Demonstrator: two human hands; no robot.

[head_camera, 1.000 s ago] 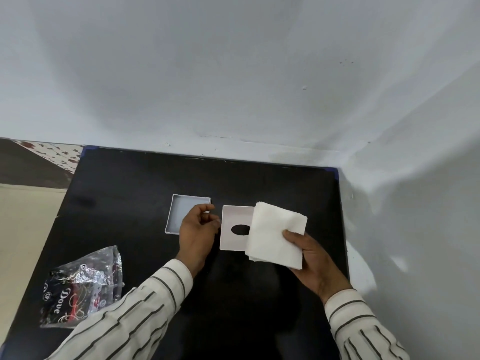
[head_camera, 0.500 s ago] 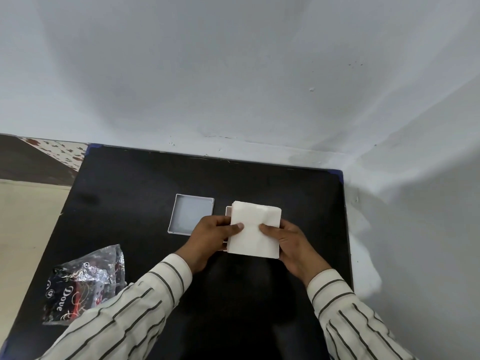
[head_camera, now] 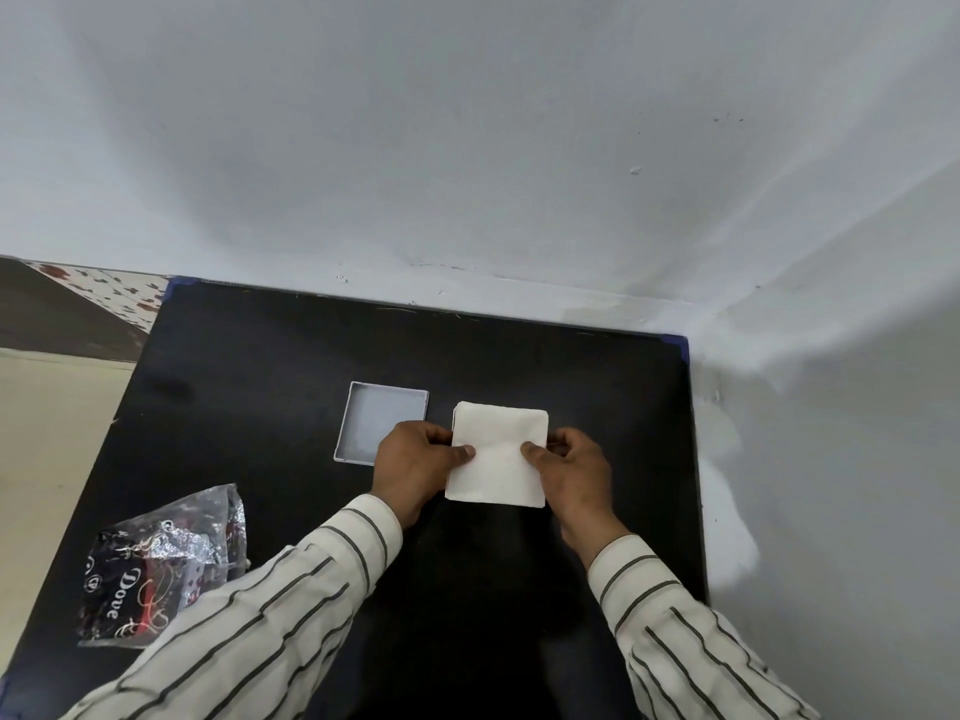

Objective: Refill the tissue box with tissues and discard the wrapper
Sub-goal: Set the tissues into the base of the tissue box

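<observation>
Soft matt white paper tissues (head_camera: 496, 454) at centre frame; lower left, a crinkled glossy foil-and-clear-plastic wrapper (head_camera: 161, 563); the black surface (head_camera: 270, 366) has a slight sheen; smooth pale plastic tray (head_camera: 382, 422); striped woven cloth sleeves (head_camera: 291, 605).

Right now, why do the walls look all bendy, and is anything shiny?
In the head view the wide lens curves the wall corner and table edges; the crinkly wrapper glints silver; the tissues between both hands look bright, almost washed out.

A black table (head_camera: 260, 387) stands in a corner of pale grey-white walls (head_camera: 467, 148), beige floor (head_camera: 47, 407) at left.
</observation>
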